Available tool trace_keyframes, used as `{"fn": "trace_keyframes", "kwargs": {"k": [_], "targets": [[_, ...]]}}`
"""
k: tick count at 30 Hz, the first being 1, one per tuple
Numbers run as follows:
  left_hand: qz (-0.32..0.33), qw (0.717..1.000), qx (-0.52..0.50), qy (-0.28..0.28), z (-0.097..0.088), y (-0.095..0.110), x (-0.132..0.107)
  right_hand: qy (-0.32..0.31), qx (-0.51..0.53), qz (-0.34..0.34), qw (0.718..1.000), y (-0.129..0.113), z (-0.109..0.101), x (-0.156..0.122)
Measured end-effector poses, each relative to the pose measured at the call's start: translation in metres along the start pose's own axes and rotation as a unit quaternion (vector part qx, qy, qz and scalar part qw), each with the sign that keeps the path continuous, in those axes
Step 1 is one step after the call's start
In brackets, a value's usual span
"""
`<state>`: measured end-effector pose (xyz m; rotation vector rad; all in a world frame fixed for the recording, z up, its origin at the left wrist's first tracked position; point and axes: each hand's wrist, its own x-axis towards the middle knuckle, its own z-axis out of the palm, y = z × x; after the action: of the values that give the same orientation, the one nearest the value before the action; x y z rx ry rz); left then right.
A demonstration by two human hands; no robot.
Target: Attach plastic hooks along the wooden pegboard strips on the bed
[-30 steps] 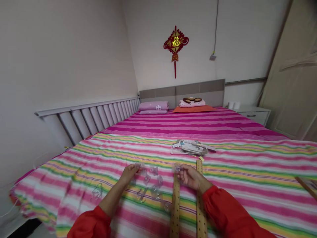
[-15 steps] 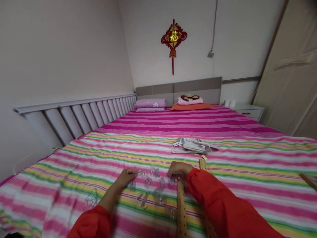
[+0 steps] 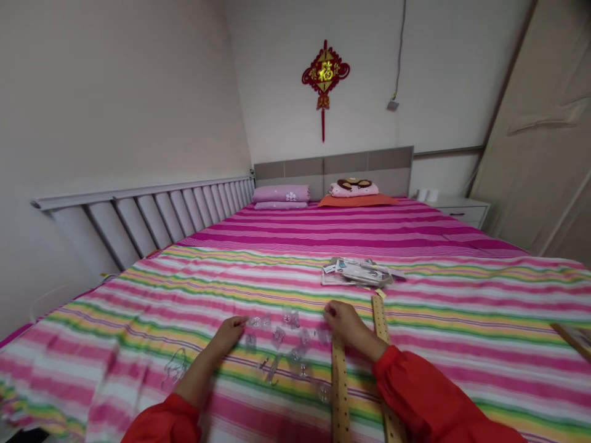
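My left hand (image 3: 229, 335) is closed, its fingertips pinched at the edge of a small clear plastic packet (image 3: 255, 322) on the striped sheet. My right hand (image 3: 346, 323) is curled above the far end of a perforated wooden strip (image 3: 340, 387); whether its fingers hold anything is hidden. Several more clear packets with small round pieces lie between the hands, one (image 3: 277, 336) near the middle and another (image 3: 324, 392) beside the strip. A thin hook-like piece (image 3: 272, 371) lies nearer me. A second perforated strip (image 3: 380, 320) runs under my right forearm.
A pile of clear plastic packaging (image 3: 360, 271) lies beyond my right hand. Thin looped wire or clear plastic (image 3: 175, 367) rests left of my left arm. A wooden piece (image 3: 572, 341) is at the far right. A white rail (image 3: 157, 215) borders the bed's left side.
My right hand has shifted right and slightly lifted off the packets by the strip's end. My left hand has drawn back slightly left along the packet.
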<state>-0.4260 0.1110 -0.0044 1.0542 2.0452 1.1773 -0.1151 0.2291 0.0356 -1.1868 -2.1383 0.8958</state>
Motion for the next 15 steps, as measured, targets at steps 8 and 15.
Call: {"fn": "trace_keyframes", "kwargs": {"k": [8, 15], "targets": [[0.092, 0.995, -0.002, 0.036, 0.007, 0.050, -0.056, 0.165, 0.087, 0.098, 0.978, 0.058, -0.023, -0.144], [0.022, 0.979, 0.093, -0.179, 0.112, 0.013, -0.205, 0.155, 0.040, 0.112, 0.981, 0.049, -0.003, -0.170]]}}
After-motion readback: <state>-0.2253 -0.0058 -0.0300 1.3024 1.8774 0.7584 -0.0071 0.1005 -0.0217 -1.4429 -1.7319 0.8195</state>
